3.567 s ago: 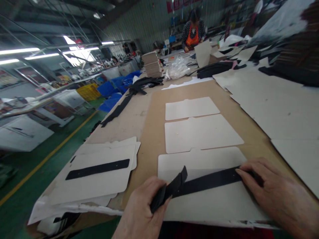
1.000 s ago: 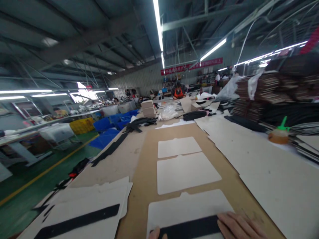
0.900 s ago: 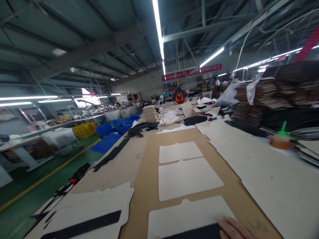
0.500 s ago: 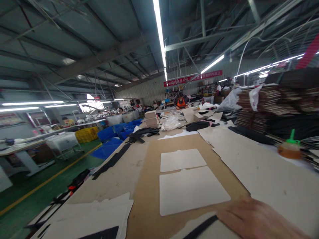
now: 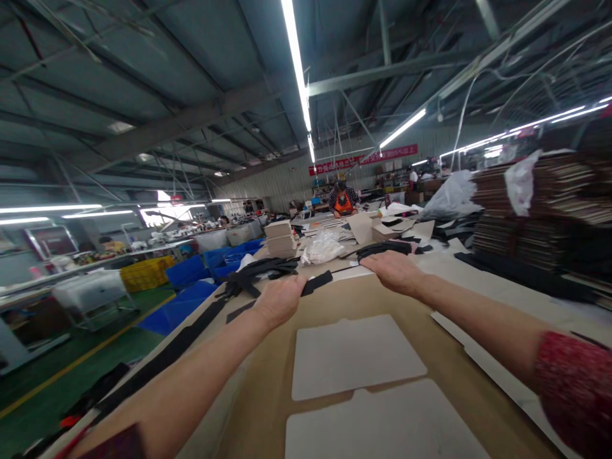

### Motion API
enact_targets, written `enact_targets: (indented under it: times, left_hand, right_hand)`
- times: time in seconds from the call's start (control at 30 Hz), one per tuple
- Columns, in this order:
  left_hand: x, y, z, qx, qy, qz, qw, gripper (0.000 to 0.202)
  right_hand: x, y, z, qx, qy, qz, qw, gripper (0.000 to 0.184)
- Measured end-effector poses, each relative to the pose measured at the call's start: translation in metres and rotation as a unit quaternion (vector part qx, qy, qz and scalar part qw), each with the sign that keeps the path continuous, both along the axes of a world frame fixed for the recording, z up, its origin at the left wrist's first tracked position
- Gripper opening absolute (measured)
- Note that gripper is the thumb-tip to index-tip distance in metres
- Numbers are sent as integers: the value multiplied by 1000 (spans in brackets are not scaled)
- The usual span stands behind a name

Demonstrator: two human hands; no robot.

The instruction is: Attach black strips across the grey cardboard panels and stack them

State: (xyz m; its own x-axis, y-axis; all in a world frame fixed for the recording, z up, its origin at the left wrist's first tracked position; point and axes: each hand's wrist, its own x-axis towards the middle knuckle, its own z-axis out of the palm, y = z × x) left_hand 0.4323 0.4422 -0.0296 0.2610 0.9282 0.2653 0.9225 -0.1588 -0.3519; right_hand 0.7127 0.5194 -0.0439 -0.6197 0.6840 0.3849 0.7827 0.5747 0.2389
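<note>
My left hand [image 5: 282, 301] is closed around a flat black strip [image 5: 317, 283], which sticks out on both sides of the fist above the brown sheet [image 5: 268, 382]. Across from it, my right hand [image 5: 393, 271] is curled with its fingertips pressed down at the far edge of the brown sheet, where a thin dark line runs between the hands. What these fingers pinch is too small to make out. Just behind the right hand lies a bundle of black strips [image 5: 385, 247]. Closer to me, two pale boards [image 5: 356, 357] with rounded corners lie one behind the other.
Loose black strips [image 5: 261, 273] lie along the left, by a stack of small boards [image 5: 279, 239] and a clear plastic bag [image 5: 324, 247]. Tall brown stacks [image 5: 526, 236] rise at the right. Blue bins [image 5: 184, 306] stand beside the table. A person in an orange apron [image 5: 343, 203] is at the far end.
Both arms now reach forward over the boards; the left hand has come into view with a black strip. My right hand has moved from the near right edge to the sheet's far end.
</note>
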Motion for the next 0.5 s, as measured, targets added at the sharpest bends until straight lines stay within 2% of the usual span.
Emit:
enact_targets:
  times: [0.07, 0.13, 0.2, 0.27, 0.37, 0.5]
  left_hand:
    - [1, 47, -28, -10, -8, 1, 1000, 39]
    - [3, 81, -56, -31, -17, -1, 999, 36]
    - [5, 104, -80, -59, -27, -6, 998, 32]
    - [4, 117, -98, -96, -36, -11, 995, 29]
    - [-4, 125, -109, -150, -53, -12, 987, 27]
    - [-18, 117, -102, -191, -70, -39, 978, 37]
  right_hand:
    - [-5, 40, -26, -14, 0, -20, 1000, 31]
    - [-7, 69, -56, -35, -1, -40, 999, 33]
    - [-7, 88, -86, -67, -8, -54, 996, 35]
    - [-5, 99, -111, -104, -19, -62, 992, 34]
    - [-1, 107, -131, -146, -25, -69, 987, 37]
    - [5, 107, -131, -153, -17, -68, 986, 30]
